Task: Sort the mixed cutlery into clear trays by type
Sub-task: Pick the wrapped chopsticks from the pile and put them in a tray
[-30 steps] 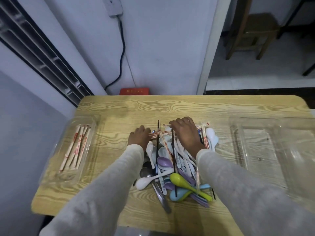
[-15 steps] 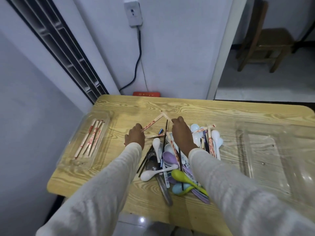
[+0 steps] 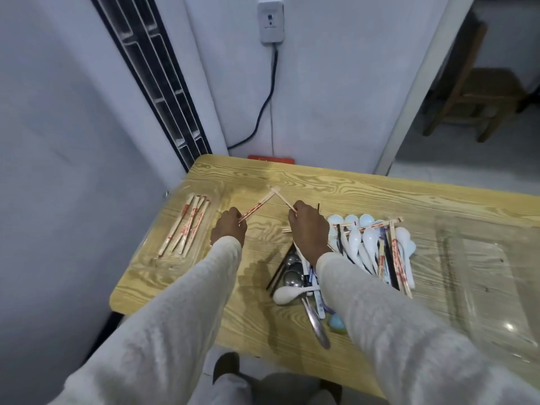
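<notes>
A mixed cutlery pile [image 3: 362, 252] of white spoons, metal spoons, black sticks and wrapped chopsticks lies mid-table. My left hand [image 3: 229, 229] pinches a wrapped chopstick pair [image 3: 257, 206] that angles up to the right. My right hand [image 3: 308, 228] pinches another wrapped chopstick pair [image 3: 284, 200] that angles up to the left. The two far tips meet above the table. A clear tray [image 3: 213, 197] at the left table edge holds several wrapped chopsticks [image 3: 185, 226]. A large clear tray [image 3: 496, 276] lies at the right.
The wooden table [image 3: 336, 188] stands against a wall with a socket and cable [image 3: 270, 71]. A red box [image 3: 270, 159] sits behind the table's far edge. A wooden chair [image 3: 479, 95] stands beyond the doorway at the right.
Both hands have lifted out of the pile, each with a wrapped chopstick pair, and moved left and away from me. The camera has tilted up and swung left.
</notes>
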